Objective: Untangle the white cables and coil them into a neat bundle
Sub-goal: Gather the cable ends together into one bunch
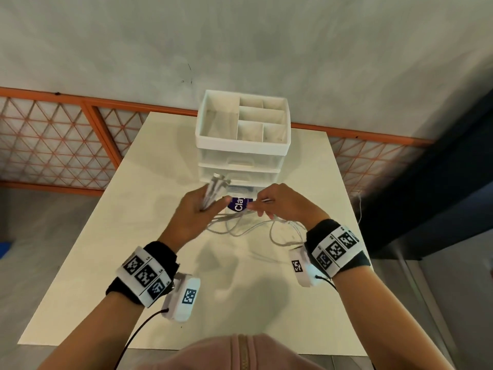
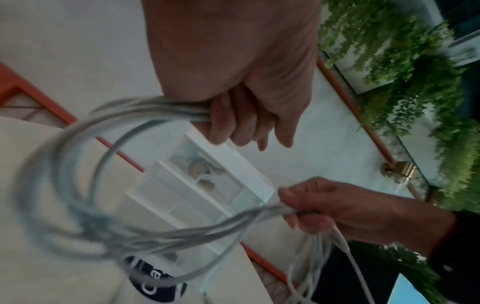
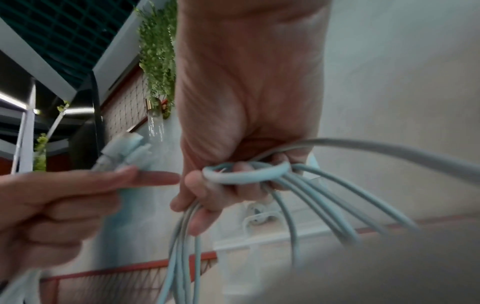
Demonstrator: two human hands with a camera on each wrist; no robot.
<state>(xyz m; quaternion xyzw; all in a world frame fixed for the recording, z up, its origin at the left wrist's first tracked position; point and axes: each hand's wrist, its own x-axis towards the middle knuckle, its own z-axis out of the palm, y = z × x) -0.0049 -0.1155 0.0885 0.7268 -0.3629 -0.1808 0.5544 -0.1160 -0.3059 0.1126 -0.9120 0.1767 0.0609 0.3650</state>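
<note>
Both my hands hold the white cables (image 1: 237, 225) above the table, close in front of the drawer unit. My left hand (image 1: 210, 206) grips a bunch of strands with the plug ends (image 1: 217, 184) sticking up past the fingers; the left wrist view shows its fingers curled round the strands (image 2: 182, 112). My right hand (image 1: 262, 208) grips several loops (image 3: 246, 173), with one strand wound across its fingers. Slack cable sags in loops between the hands and down onto the table (image 1: 133, 263) below my right wrist. The left wrist view is blurred where the loops (image 2: 78, 185) swing.
A white plastic drawer unit (image 1: 241, 145) with an open divided top tray stands at the table's far middle. A purple and white labelled item (image 1: 240, 205) lies at its foot, behind the cables. An orange lattice railing (image 1: 53, 145) runs behind the table.
</note>
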